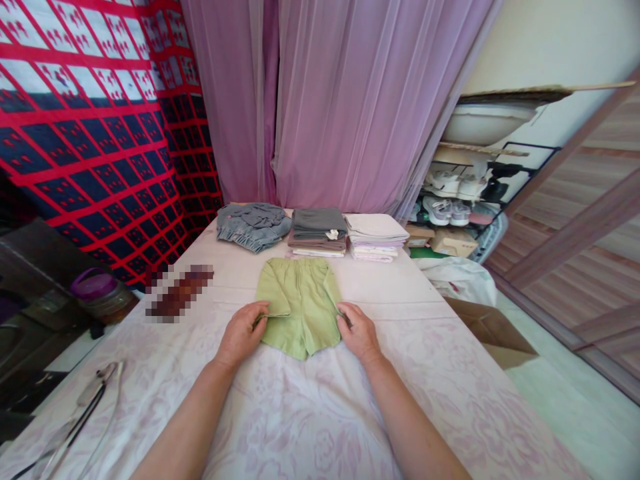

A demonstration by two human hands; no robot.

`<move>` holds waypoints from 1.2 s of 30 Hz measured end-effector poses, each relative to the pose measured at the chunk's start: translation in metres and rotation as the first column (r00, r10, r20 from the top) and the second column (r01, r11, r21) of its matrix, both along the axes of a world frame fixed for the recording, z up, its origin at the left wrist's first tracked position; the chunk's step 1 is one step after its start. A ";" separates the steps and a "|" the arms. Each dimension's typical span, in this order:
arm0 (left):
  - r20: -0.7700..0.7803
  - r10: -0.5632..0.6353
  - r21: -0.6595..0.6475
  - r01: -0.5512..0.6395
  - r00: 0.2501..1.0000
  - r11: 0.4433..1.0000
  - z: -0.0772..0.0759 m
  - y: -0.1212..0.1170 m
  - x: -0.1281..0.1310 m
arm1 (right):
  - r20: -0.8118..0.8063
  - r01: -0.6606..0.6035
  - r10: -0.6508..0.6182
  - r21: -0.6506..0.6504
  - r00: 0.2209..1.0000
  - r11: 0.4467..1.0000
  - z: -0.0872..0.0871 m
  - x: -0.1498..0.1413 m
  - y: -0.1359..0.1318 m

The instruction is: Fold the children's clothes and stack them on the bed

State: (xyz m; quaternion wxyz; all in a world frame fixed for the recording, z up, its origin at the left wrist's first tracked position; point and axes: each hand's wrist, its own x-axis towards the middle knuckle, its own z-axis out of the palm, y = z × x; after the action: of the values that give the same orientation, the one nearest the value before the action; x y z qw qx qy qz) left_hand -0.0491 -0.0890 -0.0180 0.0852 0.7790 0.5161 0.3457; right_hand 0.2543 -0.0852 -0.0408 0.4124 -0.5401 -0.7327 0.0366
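Observation:
A pair of light green shorts [305,320] lies flat in front of me, gathered waistband toward the far side and leg openings toward me. A flap of the same green cloth rests over its left side. My left hand [245,333] is closed at the lower left, thumb and fingers pinching the edge of that flap. On the opposite side, my right hand [359,331] pinches the right edge of the cloth, its fingers curled. Both fingertips are partly hidden by the fabric and the hands.
Behind the shorts sit crumpled denim clothing [254,225], a dark folded stack [318,225] and a pale folded stack [377,230]. Cables [93,400] lie at the near left of the cloth-covered surface [310,427]. A shoe rack [450,193] and cardboard box [493,327] stand at right.

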 end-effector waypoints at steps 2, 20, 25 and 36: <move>0.017 0.012 -0.029 -0.011 1.000 1.000 -0.001 0.000 -0.001 | -0.073 0.135 -0.133 0.031 0.988 0.990 -0.005 0.005 0.005; -0.032 -0.032 -0.085 0.029 0.999 0.996 -0.003 0.003 -0.002 | 0.280 0.143 -0.101 -0.135 0.955 0.980 0.048 0.002 0.042; -0.038 -0.042 -0.078 0.039 0.998 0.996 -0.004 0.002 -0.002 | 0.483 0.183 0.050 -0.423 0.874 0.887 0.063 -0.005 0.069; -0.072 -0.047 -0.093 0.040 0.996 0.995 -0.005 0.004 -0.003 | 0.272 0.152 -0.029 -0.441 0.962 0.884 0.039 0.033 0.058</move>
State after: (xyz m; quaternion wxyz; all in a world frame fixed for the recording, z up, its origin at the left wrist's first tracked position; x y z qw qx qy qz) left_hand -0.0517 -0.0852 -0.0228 0.1090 0.7975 0.5173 0.2906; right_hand 0.2870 -0.0272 -0.0017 0.1759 -0.6561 -0.7243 0.1185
